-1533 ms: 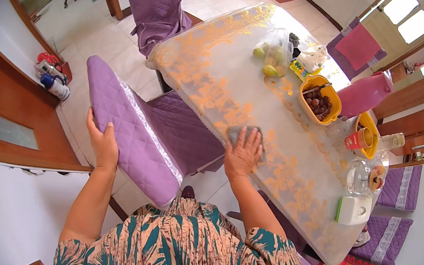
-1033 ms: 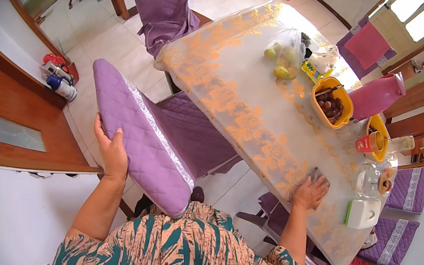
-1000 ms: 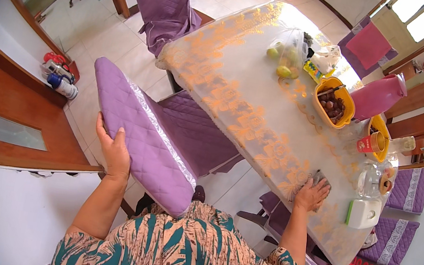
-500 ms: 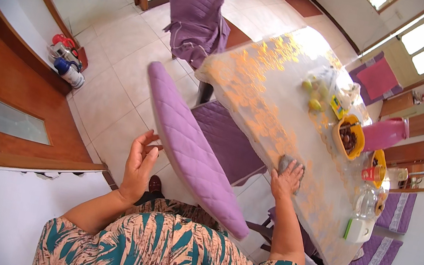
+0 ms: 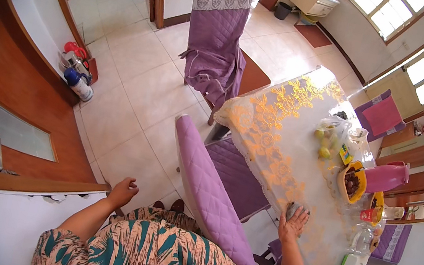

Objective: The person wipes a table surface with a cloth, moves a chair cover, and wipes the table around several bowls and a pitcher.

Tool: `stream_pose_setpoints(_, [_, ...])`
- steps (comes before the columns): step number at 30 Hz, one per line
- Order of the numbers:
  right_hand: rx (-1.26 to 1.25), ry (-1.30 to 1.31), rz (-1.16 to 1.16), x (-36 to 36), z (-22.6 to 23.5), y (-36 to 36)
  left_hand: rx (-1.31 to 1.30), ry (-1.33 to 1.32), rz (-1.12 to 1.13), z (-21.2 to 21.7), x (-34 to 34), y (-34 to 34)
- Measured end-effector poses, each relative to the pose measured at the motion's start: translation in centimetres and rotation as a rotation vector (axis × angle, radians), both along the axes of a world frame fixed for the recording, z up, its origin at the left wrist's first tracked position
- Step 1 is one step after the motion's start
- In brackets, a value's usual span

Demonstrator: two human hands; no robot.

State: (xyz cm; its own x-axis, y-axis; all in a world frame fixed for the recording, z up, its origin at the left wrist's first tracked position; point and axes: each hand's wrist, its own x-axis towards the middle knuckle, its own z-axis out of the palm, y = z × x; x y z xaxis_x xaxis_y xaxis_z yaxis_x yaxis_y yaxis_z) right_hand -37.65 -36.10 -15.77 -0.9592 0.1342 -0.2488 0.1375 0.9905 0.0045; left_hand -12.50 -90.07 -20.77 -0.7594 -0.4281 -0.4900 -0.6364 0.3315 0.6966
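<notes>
The left hand (image 5: pixel 124 192), at the lower left of the frame, curls loosely, though whether it is fully clenched is hard to tell. A purple quilted chair back (image 5: pixel 216 192) slants through the lower centre. Right of centre, the right hand (image 5: pixel 294 225), fingers outstretched, presses a grey cloth (image 5: pixel 292 208) onto the white-and-gold covered desk (image 5: pixel 277 149). Farther off, at right, sit a yellow plastic basket (image 5: pixel 342 184) and a pink rounded pitcher (image 5: pixel 385 177).

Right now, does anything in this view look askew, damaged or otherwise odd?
The purple quilted chair cover at upper center bunches in loose folds low down instead of lying smooth. At left, the white wall's edge along the wooden door frame looks ragged, possibly chipped.
</notes>
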Motion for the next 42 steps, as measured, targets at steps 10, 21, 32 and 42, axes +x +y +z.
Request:
stream_pose_setpoints(10, [-0.048,0.178,-0.017,1.1,-2.8,1.9,-0.142,-0.388,-0.280,-10.4,-0.3,-5.6])
stream_pose_setpoints(21, [-0.097,0.020,-0.179,-9.1,-1.7,-13.3,0.145,-0.177,-0.175,-11.1,-9.9,-17.1])
stream_pose_setpoints(32, [0.065,0.144,-0.261,-14.4,-1.0,-32.9,-0.121,-0.422,0.033,-9.6,-4.7,-38.6])
stream_pose_setpoints(42, [0.083,0.239,-0.217,-13.4,-1.0,-32.7,0.013,-0.259,-0.330,-12.4,-23.4,-36.6])
